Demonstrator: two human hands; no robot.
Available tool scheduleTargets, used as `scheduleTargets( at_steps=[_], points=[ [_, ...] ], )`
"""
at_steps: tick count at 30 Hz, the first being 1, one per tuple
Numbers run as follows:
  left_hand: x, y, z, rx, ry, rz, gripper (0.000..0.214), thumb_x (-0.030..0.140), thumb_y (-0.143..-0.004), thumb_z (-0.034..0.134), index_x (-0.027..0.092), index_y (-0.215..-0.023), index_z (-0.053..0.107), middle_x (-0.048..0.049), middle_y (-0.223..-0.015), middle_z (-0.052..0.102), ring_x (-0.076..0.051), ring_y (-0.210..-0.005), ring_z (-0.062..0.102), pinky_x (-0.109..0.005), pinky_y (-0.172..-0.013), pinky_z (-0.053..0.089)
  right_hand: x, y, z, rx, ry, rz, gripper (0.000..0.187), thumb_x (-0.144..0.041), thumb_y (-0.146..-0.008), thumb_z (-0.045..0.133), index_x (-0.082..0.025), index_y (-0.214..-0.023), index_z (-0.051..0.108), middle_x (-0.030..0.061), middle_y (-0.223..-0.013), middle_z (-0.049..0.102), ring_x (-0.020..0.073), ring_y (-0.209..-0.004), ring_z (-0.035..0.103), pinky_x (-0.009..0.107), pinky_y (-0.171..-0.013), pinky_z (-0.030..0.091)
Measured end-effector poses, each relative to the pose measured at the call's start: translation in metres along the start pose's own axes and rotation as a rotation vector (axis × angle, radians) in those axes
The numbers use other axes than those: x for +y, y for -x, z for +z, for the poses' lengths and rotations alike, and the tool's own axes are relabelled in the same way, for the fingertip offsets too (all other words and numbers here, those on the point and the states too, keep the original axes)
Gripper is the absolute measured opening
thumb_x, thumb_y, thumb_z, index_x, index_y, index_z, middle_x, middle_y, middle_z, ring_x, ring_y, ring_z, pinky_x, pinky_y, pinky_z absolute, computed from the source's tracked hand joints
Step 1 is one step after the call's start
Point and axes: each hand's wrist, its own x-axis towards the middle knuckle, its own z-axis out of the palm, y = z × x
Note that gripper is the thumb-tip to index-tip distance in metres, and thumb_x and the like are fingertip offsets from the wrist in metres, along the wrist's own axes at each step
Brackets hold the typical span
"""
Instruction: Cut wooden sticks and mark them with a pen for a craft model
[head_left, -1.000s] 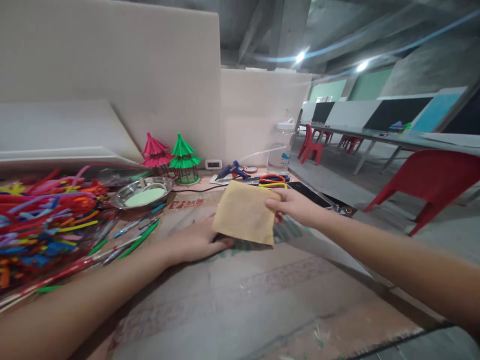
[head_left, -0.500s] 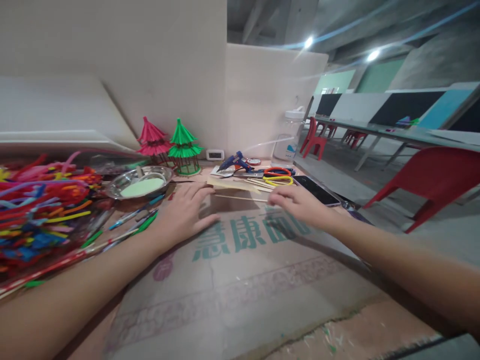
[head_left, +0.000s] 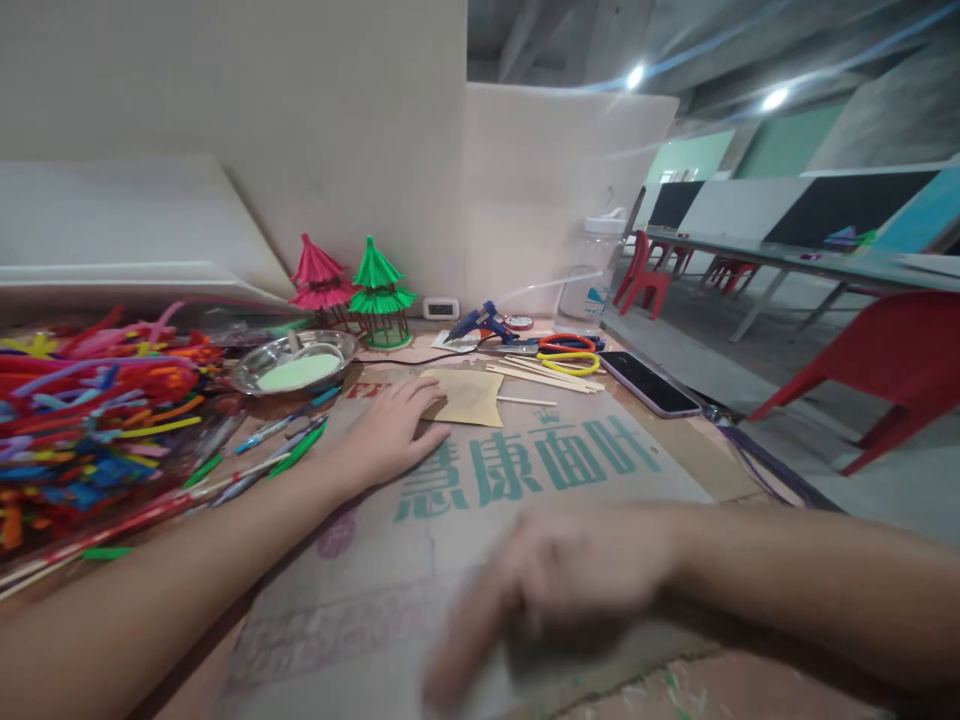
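Observation:
My left hand lies flat with its fingers stretched, the fingertips at the left edge of a small tan paper sheet. Beneath them is a large cardboard piece printed with green characters. My right hand is smeared by motion over the near part of the cardboard; one finger points down and left, and I cannot make out anything in it. Part of a thin wooden stick shows at the sheet's right edge. Several flat wooden sticks lie behind it.
At the back stand a pink paper pagoda, a green one, a blue glue gun, scissors and a clear bottle. A phone lies right. Left are a metal bowl and colourful pipe cleaners.
My right hand has moved from the far sticks toward me over the cardboard. The tan sheet, seen nearly edge-on before, now lies flat. My left hand has stayed about in place.

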Motion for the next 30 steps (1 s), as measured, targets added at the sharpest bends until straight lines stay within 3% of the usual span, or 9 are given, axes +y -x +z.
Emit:
scheduleTargets(
  at_steps=[4, 7, 9, 12, 16, 19, 22, 27, 30],
  points=[
    [0.002, 0.001, 0.0, -0.002, 0.017, -0.047, 0.05, 0.048, -0.093, 0.052, 0.015, -0.13, 0.059, -0.0165, -0.146, 0.055, -0.034, -0.139, 0.045, -0.053, -0.116, 0.036, 0.002, 0.025, -0.012, 0.08, 0.084, -0.013, 0.063, -0.061, -0.097, 0.048, -0.016, -0.139, 0.061, 0.0147, -0.149, 0.055, 0.0263, -0.143, 0.045, 0.039, -0.114, 0.04],
    [0.002, 0.002, 0.002, 0.003, 0.024, -0.056, 0.05, 0.048, -0.092, 0.054, 0.015, -0.129, 0.06, -0.0165, -0.141, 0.058, -0.034, -0.135, 0.049, -0.053, -0.114, 0.039, 0.009, 0.046, -0.018, -0.053, 0.037, -0.106, 0.077, -0.074, -0.096, 0.031, -0.017, -0.129, 0.07, 0.0129, -0.131, 0.07, 0.0281, -0.129, 0.06, 0.037, -0.107, 0.048],
    [0.0, 0.003, 0.002, 0.023, 0.018, -0.049, 0.048, 0.046, -0.094, 0.051, 0.015, -0.129, 0.061, -0.0163, -0.14, 0.059, -0.033, -0.134, 0.05, -0.053, -0.114, 0.04, 0.014, 0.056, -0.021, 0.239, 0.071, 0.098, 0.076, -0.068, -0.101, 0.019, -0.018, -0.137, 0.064, 0.0151, -0.134, 0.068, 0.0276, -0.131, 0.059, 0.044, -0.11, 0.045],
    [-0.008, 0.005, -0.001, 0.055, -0.01, -0.015, 0.04, 0.039, -0.097, 0.047, 0.015, -0.126, 0.062, -0.0166, -0.14, 0.059, -0.032, -0.135, 0.049, -0.053, -0.115, 0.039, 0.016, 0.06, -0.02, 0.481, 0.375, 0.15, 0.079, -0.072, -0.088, 0.054, -0.021, -0.148, 0.052, 0.0171, -0.158, 0.042, 0.034, -0.15, 0.032, 0.056, -0.122, 0.022],
    [-0.017, 0.007, -0.012, 0.09, -0.062, 0.028, 0.037, 0.028, -0.099, 0.041, 0.014, -0.126, 0.062, -0.0189, -0.149, 0.051, -0.032, -0.141, 0.043, -0.054, -0.117, 0.034, 0.009, 0.045, -0.015, 0.085, 0.056, -0.062, 0.059, -0.058, -0.104, 0.03, -0.021, -0.131, 0.069, 0.0109, -0.126, 0.073, 0.022, -0.125, 0.064, 0.038, -0.107, 0.048],
    [-0.019, 0.005, -0.019, 0.056, -0.077, 0.044, 0.046, 0.046, -0.096, 0.052, 0.018, -0.132, 0.059, -0.0176, -0.15, 0.051, -0.033, -0.138, 0.047, -0.053, -0.114, 0.039, 0.014, 0.026, -0.028, 0.37, 0.261, -0.005, 0.053, -0.052, -0.101, 0.048, -0.014, -0.132, 0.066, 0.0152, -0.135, 0.067, 0.0256, -0.129, 0.06, 0.042, -0.111, 0.044],
    [-0.022, -0.001, -0.021, -0.025, -0.083, 0.046, 0.058, 0.06, -0.089, 0.06, 0.019, -0.13, 0.061, -0.0159, -0.139, 0.062, -0.032, -0.126, 0.059, -0.046, -0.103, 0.049, 0.031, 0.01, -0.048, 0.433, 0.405, 0.093, 0.049, -0.043, -0.102, 0.046, -0.014, -0.14, 0.059, 0.0149, -0.146, 0.058, 0.0266, -0.135, 0.054, 0.048, -0.116, 0.039],
    [-0.026, -0.013, -0.014, -0.086, -0.137, 0.001, 0.032, 0.048, -0.092, 0.059, 0.02, -0.098, 0.072, -0.0116, -0.095, 0.076, -0.028, -0.093, 0.071, -0.036, -0.084, 0.053, 0.059, -0.007, -0.068, 0.49, 0.51, 0.128, 0.051, -0.041, -0.103, 0.043, -0.012, -0.142, 0.056, 0.0156, -0.145, 0.059, 0.0283, -0.133, 0.056, 0.051, -0.114, 0.042],
    [-0.024, -0.014, -0.008, -0.028, -0.186, -0.102, 0.036, 0.036, -0.1, 0.041, 0.016, -0.098, 0.07, -0.0154, -0.092, 0.076, -0.03, -0.088, 0.071, -0.038, -0.08, 0.052, 0.063, -0.023, -0.072, 0.537, 0.673, 0.245, 0.06, -0.044, -0.101, 0.047, -0.005, -0.147, 0.049, 0.0237, -0.155, 0.044, 0.0358, -0.146, 0.04, 0.058, -0.119, 0.031]
  ],
)
